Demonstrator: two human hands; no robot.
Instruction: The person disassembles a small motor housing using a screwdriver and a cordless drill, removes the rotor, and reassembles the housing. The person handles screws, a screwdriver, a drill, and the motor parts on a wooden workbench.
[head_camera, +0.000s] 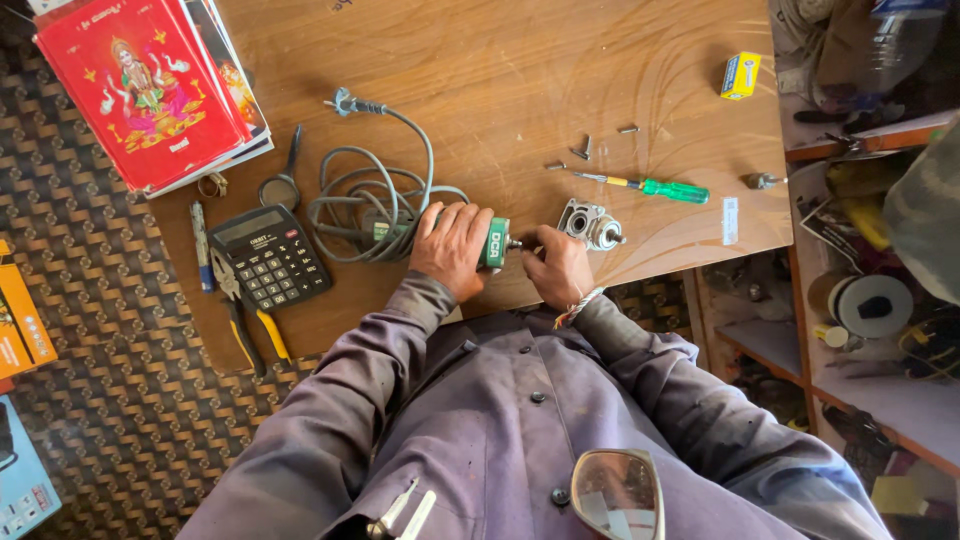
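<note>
My left hand (452, 247) is wrapped around the green body of a small power tool (494, 242) lying on the wooden table (520, 80). My right hand (560, 265) pinches the metal shaft end sticking out of the tool's right side. A grey metal housing part (592, 224) sits just right of that hand. The tool's grey cable (365, 205) lies coiled to the left, its plug (345, 102) further back.
A green-handled screwdriver (655, 187) and loose screws (582, 150) lie behind the housing. A calculator (270, 257), pliers (245, 325), pen (201, 245), scissors (283, 183) and red booklets (150, 85) sit left. A yellow box (740, 76) is far right; cluttered shelves (870, 290) stand beside the table.
</note>
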